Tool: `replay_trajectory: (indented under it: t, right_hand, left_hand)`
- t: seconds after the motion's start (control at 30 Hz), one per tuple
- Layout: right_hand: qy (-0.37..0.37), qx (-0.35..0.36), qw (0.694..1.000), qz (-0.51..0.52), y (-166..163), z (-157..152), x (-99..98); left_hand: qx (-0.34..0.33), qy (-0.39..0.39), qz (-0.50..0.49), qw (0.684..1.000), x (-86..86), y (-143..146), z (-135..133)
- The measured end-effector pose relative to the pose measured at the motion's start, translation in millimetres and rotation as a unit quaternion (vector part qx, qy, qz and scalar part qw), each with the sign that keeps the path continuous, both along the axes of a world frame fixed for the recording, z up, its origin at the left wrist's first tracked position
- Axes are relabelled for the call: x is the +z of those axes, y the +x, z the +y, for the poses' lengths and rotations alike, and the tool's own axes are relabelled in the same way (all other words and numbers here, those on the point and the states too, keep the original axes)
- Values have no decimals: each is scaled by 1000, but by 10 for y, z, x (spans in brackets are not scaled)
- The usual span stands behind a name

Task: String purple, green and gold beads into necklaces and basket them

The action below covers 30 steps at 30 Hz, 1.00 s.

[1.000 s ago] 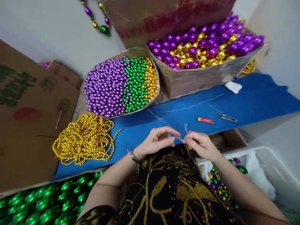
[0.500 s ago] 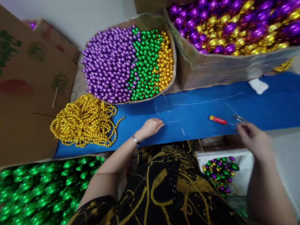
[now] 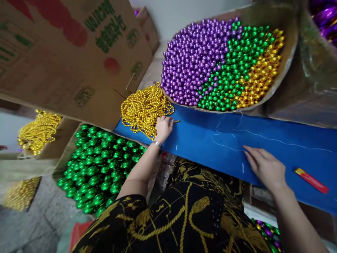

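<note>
My left hand (image 3: pixel 163 128) reaches to the edge of a heap of gold bead strands (image 3: pixel 143 109) on the blue cloth (image 3: pixel 200 140). Its fingers curl over a strand at the heap's near right side. My right hand (image 3: pixel 265 168) lies flat on the cloth with fingers stretched out, its fingertips at a thin white thread (image 3: pixel 229 146) that runs loosely across the cloth. A red lighter (image 3: pixel 312 180) lies just right of that hand.
A cardboard tray (image 3: pixel 286 66) behind the cloth holds purple, green and gold loose beads. A box of large green beads (image 3: pixel 97 168) sits lower left. A big printed cardboard box (image 3: pixel 65 63) leans at upper left, with more gold strands (image 3: pixel 39 128) far left.
The view has swung left and down. My left hand moved left from the thread to the gold strand heap. My right hand came back from the scissors side and settled flat on the cloth.
</note>
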State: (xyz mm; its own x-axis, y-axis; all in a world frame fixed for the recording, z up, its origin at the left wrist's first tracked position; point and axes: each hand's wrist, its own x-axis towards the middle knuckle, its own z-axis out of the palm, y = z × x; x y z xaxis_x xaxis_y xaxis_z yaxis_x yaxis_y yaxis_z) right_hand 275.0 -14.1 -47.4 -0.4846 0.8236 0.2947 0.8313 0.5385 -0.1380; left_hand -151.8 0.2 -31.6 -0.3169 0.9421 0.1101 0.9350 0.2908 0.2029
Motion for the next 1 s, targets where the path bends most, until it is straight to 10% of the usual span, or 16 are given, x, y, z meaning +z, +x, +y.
replay_trajectory:
  t: [0.17,0.43,0.73,0.87,1.0]
  right_hand:
    - [-7,-6,1000,-3,-40,25,5]
    - [24,23,999,-1,53,-37,-76]
    - [24,-7,999,-46,-48,19,-151]
    - [-65,-56,995,-46,-54,53,-37]
    - [-118,-60,989,-61,0,105,-56]
  left_hand:
    - [-121,-24,6,992,-70,211,307]
    - [-65,-71,-28,995,-124,614,629]
    - [-88,-24,-181,979,94,806,145]
    - [-21,-56,-569,820,-32,1176,-364]
    - [42,-136,-724,675,-82,1617,-689]
